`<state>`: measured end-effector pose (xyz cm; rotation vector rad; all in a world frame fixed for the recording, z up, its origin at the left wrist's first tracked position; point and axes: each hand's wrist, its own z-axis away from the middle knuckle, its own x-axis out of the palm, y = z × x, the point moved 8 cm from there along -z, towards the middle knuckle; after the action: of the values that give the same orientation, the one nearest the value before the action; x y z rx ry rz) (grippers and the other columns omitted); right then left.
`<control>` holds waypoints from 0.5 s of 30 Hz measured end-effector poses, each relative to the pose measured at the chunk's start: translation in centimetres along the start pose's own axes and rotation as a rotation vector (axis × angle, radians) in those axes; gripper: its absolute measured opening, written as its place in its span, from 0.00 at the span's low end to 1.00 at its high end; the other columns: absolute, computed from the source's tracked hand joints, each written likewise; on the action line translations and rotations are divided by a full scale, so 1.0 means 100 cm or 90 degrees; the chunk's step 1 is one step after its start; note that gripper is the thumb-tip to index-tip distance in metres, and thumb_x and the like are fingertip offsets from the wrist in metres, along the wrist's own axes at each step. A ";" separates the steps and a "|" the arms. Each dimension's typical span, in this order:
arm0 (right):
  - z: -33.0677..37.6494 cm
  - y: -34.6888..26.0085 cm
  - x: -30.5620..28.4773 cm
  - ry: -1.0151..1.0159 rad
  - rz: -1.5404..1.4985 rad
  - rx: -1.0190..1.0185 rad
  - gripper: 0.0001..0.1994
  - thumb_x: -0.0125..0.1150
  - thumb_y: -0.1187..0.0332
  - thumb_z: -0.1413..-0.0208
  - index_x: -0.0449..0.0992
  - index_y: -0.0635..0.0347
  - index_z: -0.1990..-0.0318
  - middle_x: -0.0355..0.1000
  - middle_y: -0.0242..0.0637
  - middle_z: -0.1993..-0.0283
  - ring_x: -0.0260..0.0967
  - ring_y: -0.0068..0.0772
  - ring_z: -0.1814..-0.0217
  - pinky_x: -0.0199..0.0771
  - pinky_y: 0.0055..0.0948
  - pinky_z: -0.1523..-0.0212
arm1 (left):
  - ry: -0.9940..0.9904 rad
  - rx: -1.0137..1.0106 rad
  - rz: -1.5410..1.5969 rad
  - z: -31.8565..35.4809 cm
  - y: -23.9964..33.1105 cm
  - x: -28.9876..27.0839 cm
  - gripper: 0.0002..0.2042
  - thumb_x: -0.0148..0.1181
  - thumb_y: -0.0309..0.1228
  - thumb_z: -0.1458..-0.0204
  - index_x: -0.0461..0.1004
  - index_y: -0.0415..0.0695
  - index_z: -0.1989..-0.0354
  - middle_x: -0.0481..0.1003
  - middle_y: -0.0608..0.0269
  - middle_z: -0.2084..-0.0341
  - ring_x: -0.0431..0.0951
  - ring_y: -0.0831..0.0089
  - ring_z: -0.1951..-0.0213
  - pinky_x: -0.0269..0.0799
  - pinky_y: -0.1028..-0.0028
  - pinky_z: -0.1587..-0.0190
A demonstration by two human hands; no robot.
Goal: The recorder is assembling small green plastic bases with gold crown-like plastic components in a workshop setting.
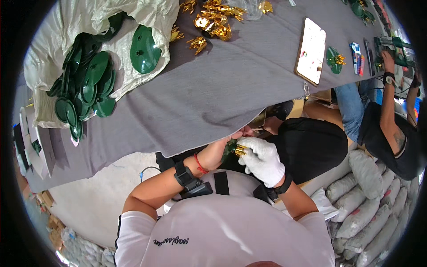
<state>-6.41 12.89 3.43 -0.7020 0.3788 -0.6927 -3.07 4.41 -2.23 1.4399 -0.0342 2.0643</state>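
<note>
Close to my body, just off the table's near edge, my bare left hand (216, 152) is closed around a dark green plastic oval disc (228, 150). My right hand (263, 162), in a white glove, pinches a shiny gold crown-like piece (240, 150) against that disc. How firmly the two parts are joined cannot be made out, since fingers cover much of both. At the left, many similar green oval discs (95, 69) spill from a white woven sack (147, 11). Loose gold crown-like pieces (213, 24) lie in a heap at the far middle.
A grey cloth covers the table (213, 89). Toward the right lie a phone (311, 51), a green disc with a gold piece on it (334, 60) and some small tubes (356, 58). A co-worker (391, 124) handles a green device (396, 46) there. Filled sacks (364, 213) are stacked lower right.
</note>
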 end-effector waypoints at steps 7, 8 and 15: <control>-0.001 -0.015 0.004 0.033 0.047 -0.085 0.07 0.55 0.74 0.43 0.74 0.63 0.57 0.72 0.36 0.75 0.73 0.31 0.80 0.70 0.30 0.83 | 0.064 0.034 0.019 0.008 0.003 0.005 0.22 0.42 0.41 0.36 0.65 0.38 0.42 0.70 0.58 0.46 0.70 0.69 0.44 0.61 0.68 0.37; -0.005 -0.009 0.008 -0.010 -0.161 0.031 0.07 0.52 0.75 0.39 0.73 0.65 0.56 0.72 0.38 0.75 0.73 0.29 0.80 0.70 0.26 0.86 | 0.047 0.093 -0.051 0.007 0.002 0.004 0.22 0.42 0.42 0.36 0.66 0.37 0.42 0.70 0.59 0.46 0.69 0.70 0.43 0.59 0.69 0.37; -0.020 -0.025 -0.055 0.206 0.109 -0.117 0.12 0.55 0.70 0.40 0.71 0.67 0.52 0.74 0.46 0.69 0.74 0.36 0.76 0.76 0.34 0.77 | 0.025 0.060 -0.577 0.007 0.024 -0.009 0.29 0.33 0.53 0.33 0.63 0.34 0.48 0.70 0.56 0.56 0.67 0.69 0.52 0.61 0.69 0.44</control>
<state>-12.57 14.38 4.26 -0.7227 0.7986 -0.6131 -3.48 1.79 -2.02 1.1481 0.6229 1.3420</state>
